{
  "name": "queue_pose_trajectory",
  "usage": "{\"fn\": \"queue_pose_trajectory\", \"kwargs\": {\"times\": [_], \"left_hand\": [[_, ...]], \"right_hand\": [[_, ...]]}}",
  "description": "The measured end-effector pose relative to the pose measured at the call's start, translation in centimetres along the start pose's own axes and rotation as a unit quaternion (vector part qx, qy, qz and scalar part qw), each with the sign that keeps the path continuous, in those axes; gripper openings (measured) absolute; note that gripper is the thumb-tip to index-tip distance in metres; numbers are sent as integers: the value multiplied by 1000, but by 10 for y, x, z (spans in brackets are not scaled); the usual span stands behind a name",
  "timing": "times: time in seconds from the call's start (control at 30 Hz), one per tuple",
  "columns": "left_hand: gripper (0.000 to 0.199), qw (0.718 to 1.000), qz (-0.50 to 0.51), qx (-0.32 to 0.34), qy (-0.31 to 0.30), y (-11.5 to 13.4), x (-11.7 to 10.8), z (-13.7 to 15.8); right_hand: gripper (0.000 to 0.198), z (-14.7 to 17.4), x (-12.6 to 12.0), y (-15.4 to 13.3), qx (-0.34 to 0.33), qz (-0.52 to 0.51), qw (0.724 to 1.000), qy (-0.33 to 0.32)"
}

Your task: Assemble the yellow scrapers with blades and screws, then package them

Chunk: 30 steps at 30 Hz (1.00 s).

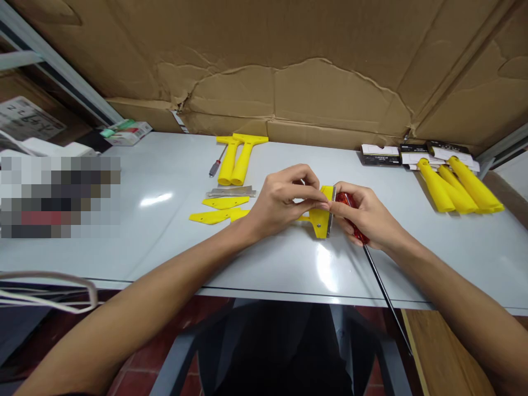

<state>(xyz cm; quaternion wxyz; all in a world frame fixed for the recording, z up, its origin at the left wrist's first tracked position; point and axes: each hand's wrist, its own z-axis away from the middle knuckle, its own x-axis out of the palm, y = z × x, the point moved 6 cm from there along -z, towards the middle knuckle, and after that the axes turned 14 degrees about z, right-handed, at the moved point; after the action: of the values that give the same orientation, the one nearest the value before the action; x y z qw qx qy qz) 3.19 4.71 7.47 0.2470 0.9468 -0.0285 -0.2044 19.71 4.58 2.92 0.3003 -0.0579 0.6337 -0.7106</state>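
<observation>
Grey tabletop (165, 242) under cardboard: left hand (280, 201) pinches yellow scraper head (322, 220) at centre, right hand (363, 217) at 3 o'clock wraps red-handled screwdriver (350, 220); best keep the head pinned flat, tip square on its screw.

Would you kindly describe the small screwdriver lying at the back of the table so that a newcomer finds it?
On the grey table, look toward the cardboard wall, left of the hands. Two yellow scrapers lie there; the screwdriver lies against their left side, the only thin metal shaft with a dark red handle.
</observation>
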Motion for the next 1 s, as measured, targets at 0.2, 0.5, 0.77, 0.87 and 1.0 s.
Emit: {"fn": "queue_pose_trajectory", "kwargs": {"times": [0.2, 0.5, 0.77, 0.87, 1.0], "left_hand": [[6, 1000, -10, 22, -7, 2, -3, 1], [8, 993, 58, -99, 7, 0, -6, 0], [7, 981, 81, -171, 43, 0, -9, 0], [11, 970, 122, -203, 53, -2, -8, 1], [32, 951, 172, -251, 52, -5, -6, 2]], "right_hand": [[32, 0, 0, -1, 20, -53, 998, 2], [36, 2, -5, -8, 7, -60, 998, 14], [37, 3, -4, -11, -6, -55, 998, 8], [33, 4, -4, -11, -18, -47, 999, 2], [31, 5, -3, -12, -30, -49, 998, 4]]}}
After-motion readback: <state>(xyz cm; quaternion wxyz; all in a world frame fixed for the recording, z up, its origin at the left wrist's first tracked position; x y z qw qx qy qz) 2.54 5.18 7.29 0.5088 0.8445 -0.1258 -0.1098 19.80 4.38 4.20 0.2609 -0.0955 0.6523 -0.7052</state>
